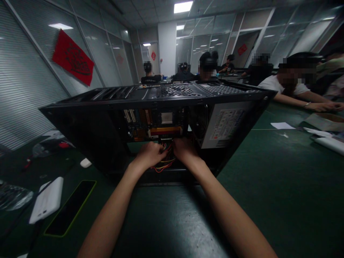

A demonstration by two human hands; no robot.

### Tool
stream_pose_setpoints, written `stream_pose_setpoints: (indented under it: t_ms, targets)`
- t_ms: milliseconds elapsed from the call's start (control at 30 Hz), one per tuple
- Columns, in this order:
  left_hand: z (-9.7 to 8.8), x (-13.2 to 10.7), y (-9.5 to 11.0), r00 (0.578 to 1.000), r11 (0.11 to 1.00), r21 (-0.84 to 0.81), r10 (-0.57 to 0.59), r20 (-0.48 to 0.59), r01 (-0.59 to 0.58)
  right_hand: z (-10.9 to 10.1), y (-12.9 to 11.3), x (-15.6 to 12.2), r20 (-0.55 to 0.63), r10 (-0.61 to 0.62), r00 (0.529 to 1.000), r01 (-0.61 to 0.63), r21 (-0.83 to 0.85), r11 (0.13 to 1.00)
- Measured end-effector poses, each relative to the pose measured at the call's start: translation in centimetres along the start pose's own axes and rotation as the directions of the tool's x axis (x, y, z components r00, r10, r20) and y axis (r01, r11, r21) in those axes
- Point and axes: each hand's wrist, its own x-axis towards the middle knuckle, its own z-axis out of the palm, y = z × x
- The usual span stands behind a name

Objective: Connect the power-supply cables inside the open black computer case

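Both hands were in deep, the left hand (pixel 152 154) and the right hand (pixel 185 152) side by side through the open face of a computer case (pixel 120 104) that stood on the table (pixel 282 172) straight ahead of them! The left fingers were curled in against a bundle of wires (pixel 162 167), though whether they gripped it, you couldn't tell; the right fingertips went out of sight among the parts, their hold hidden too. Tight quarters: the case's lower edge ran just below the wrists, its top edge well above them, and the power box (pixel 227 123) walled off the upper right. Left of the left hand, the dark bay gave more room, and outside, bare table opened between the forearms and wide to the right. Now the count: two hands, one case, one power box, one fan (pixel 200 120) just above the right hand. Out left of the left forearm lay one phone (pixel 71 208), one white box (pixel 48 200) and some clear plastic (pixel 14 195); far right, beyond the right hand, one co-worker (pixel 288 98) leaned on the table.
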Motion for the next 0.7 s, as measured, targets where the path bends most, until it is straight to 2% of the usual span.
stream_pose_setpoints:
  t_ms: [333, 500, 700]
  targets:
    - [0.33, 0.01, -0.47, 0.999, 0.999, -0.004, 0.033, -0.001, -0.033, 0.48, 0.13, 0.30, -0.033, 0.001, 0.999, -0.001, -0.005, 1.000]
    - [-0.15, -0.11, -0.07, 1.000, 1.000, -0.012, 0.009, -0.003, -0.009, 0.58, 0.23, 0.50, -0.097, 0.001, 0.995, -0.003, -0.021, 1.000]
    - [-0.34, -0.08, 0.13, 1.000, 1.000, 0.011, -0.014, 0.007, 0.014, 0.18, -0.02, 0.29, -0.064, 0.005, 0.998, -0.006, -0.024, 1.000]
